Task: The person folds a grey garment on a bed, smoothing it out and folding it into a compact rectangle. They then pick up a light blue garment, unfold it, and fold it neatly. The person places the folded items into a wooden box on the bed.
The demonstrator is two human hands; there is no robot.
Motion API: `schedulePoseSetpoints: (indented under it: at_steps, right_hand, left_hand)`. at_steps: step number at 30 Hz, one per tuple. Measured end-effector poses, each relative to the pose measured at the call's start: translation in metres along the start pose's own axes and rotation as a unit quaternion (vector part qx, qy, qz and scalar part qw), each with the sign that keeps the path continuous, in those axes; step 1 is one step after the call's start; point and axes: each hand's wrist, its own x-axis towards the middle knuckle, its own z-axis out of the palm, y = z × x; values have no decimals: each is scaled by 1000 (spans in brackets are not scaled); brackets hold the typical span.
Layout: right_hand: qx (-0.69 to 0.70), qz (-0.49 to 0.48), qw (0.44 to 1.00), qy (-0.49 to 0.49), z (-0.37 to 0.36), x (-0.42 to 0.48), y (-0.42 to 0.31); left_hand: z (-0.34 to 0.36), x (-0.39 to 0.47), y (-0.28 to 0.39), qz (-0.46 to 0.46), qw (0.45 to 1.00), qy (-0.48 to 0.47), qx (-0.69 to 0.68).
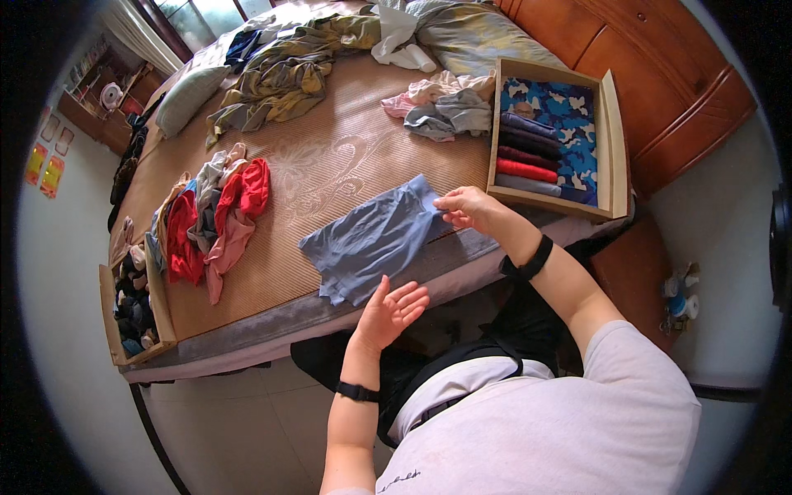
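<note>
A blue-grey cloth garment (371, 238) lies spread on the woven mat near the bed's front edge. My right hand (467, 209) pinches its right end between thumb and fingers. My left hand (393, 309) is just beyond the garment's near edge, palm up, fingers apart, with nothing in it. To the right stands an open box (609, 148) with a camouflage-patterned cloth (575, 117) and a row of folded garments in dark, red and grey colours (526, 168). Crumpled pink and grey clothes (455, 108) lie against the box's left side.
A heap of red, pink and grey clothes (213, 216) lies on the mat at left, beside a box (164, 303) of dark crumpled items. Farther back are a rumpled quilt (284, 77), a pillow (190, 102) and white paper or cloth (396, 37). A wooden headboard (656, 68) rises at right.
</note>
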Motion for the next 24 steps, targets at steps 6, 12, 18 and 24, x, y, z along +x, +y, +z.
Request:
schedulePoseSetpoints:
  at_steps: [6, 12, 18, 24]
  right_hand:
    - [171, 101, 977, -72, 0, 6, -16]
    - [229, 164, 950, -136, -13, 15, -20]
    - [151, 184, 956, -170, -26, 31, -11]
    - [73, 134, 980, -126, -24, 29, -11]
  left_hand:
    - [5, 27, 7, 115, 958, -30, -260]
    - [-9, 10, 24, 239, 922, 43, -300]
    - [-38, -5, 65, 190, 935, 165, -251]
    - [-38, -21, 90, 129, 959, 242, -67]
